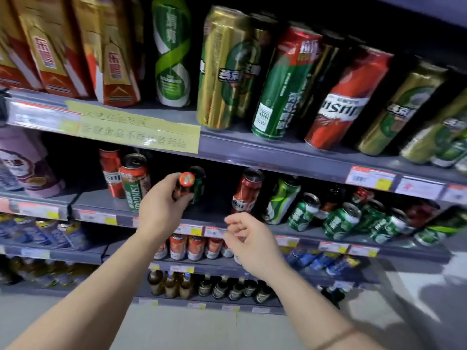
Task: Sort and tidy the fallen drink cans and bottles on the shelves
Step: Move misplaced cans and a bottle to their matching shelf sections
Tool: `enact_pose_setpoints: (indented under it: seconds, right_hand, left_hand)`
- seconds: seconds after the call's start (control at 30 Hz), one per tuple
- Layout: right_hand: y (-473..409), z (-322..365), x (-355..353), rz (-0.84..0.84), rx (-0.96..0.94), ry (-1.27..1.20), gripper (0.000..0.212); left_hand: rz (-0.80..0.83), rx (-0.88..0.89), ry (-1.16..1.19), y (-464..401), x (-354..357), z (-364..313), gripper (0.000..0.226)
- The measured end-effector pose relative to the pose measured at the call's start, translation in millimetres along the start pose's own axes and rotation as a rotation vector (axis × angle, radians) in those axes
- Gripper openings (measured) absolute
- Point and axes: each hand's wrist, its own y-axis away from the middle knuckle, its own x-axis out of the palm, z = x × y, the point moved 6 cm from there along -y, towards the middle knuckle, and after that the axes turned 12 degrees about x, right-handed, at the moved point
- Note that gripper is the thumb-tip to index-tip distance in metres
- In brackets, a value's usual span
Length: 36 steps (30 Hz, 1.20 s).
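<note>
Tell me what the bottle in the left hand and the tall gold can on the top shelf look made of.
Bottle: likely dark brown glass, judging by its glossy neck; its cap looks like crimped metal printed red, though blur leaves this open. Tall gold can: thin metal, probably aluminium, with a shiny metallic print and bright streak reflections down its side.

Tall cans [227, 69]: glossy metal, gold, green and red print.
Bottle cap [186, 178]: shiny red foil-like.
Shelves [278, 147]: matt grey, smooth.
Notice strip [136, 127]: yellow paper under glossy tape.
Cartons [50, 46]: glossy printed card.
</note>
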Motion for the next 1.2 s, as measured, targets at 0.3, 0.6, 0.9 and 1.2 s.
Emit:
enact_pose_setpoints:
  seconds: [0.3, 0.6, 0.9, 1.2]
  right_hand:
    - [0.9, -10.2, 5.3, -0.036, 0.003, 0.006, 0.085]
    - [34.9, -83.7, -88.5, -0.096, 0.183, -0.804, 0.015]
    - [59.0, -240.1, -260.7, -0.562, 0.228, -0.393, 0.049]
    - [61.7, -367.8, -414.1, -0.664, 0.295, -0.472, 0.056]
  left_hand:
    - [0.169, 0.234, 0.074, 42.9, 3.2, -85.3, 0.046]
    - [0.343, 0.486, 0.253, 57.8, 112.2, -194.0, 0.061]
    - [0.559, 0.383, 0.524, 54.4, 276.3, -278.7, 0.066]
    - [0.486, 0.291, 0.127, 9.0, 419.7, -387.2, 0.069]
